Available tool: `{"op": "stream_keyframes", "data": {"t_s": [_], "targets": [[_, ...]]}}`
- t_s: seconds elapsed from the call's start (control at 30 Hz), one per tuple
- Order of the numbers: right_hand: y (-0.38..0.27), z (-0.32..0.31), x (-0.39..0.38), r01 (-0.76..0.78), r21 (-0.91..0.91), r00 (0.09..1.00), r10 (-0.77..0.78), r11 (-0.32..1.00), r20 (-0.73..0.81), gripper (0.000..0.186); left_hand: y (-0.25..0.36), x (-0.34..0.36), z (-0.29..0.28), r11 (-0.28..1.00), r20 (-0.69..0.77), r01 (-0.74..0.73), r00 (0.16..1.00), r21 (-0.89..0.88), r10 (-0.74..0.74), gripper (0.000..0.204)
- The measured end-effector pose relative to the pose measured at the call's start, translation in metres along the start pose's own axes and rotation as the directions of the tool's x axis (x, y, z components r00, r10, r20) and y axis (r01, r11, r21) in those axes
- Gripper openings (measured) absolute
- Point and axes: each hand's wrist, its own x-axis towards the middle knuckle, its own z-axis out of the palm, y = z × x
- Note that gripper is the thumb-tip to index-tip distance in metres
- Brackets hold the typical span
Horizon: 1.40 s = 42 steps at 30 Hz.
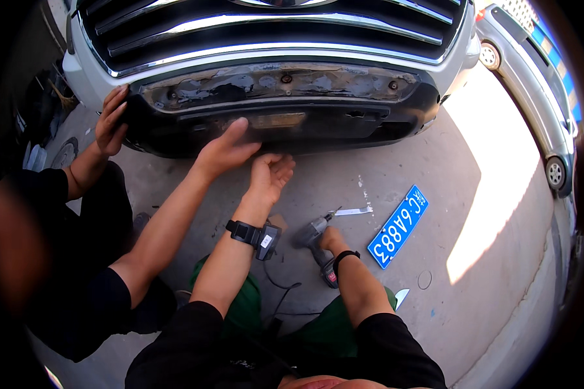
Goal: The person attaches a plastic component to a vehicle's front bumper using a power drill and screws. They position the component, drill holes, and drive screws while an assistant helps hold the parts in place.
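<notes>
A black lower bumper (344, 129) with a worn, dirt-marked strip spans the front of a white car. Just beneath its lower edge is my left hand (272, 176), palm turned up and fingers loosely curled but apart, holding nothing; whether it touches the bumper I cannot tell. My right hand (334, 241) is wrapped round a grey cordless drill (316, 236) low over the ground, its bit pointing toward the car. A co-worker at my left has one hand (112, 120) against the bumper's left end and the other hand (227, 150), slightly blurred, near its middle.
A blue licence plate (398, 228) lies on the concrete right of the drill. A pale strip (353, 211) is by the drill bit. A dark cable (285, 285) runs from the device on my left wrist. A grey car (532, 71) stands at the far right.
</notes>
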Motion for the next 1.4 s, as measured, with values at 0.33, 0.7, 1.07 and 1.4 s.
{"op": "stream_keyframes", "data": {"t_s": [0.33,0.7,1.07,1.4], "targets": [[-0.122,-0.221,-0.002,0.268,0.913,0.947,-0.089,-0.307,-0.308,0.030,0.008,-0.001,-0.004,0.988,-0.035,-0.022,0.999,-0.151,0.016,0.020],[-0.156,-0.252,-0.050,0.310,0.951,0.920,-0.247,-0.023,-0.306,0.023,0.017,-0.020,-0.011,0.992,-0.064,-0.123,0.990,0.009,0.123,0.016],[-0.148,-0.283,-0.064,0.251,0.900,0.751,-0.515,-0.357,-0.413,0.038,0.015,-0.056,0.020,0.952,-0.027,-0.203,0.976,0.230,0.215,0.017],[-0.164,-0.276,-0.061,0.275,0.692,0.663,-0.390,-0.668,-0.639,0.053,0.074,-0.068,0.017,0.882,-0.027,-0.403,0.907,0.243,0.421,0.016]]}}
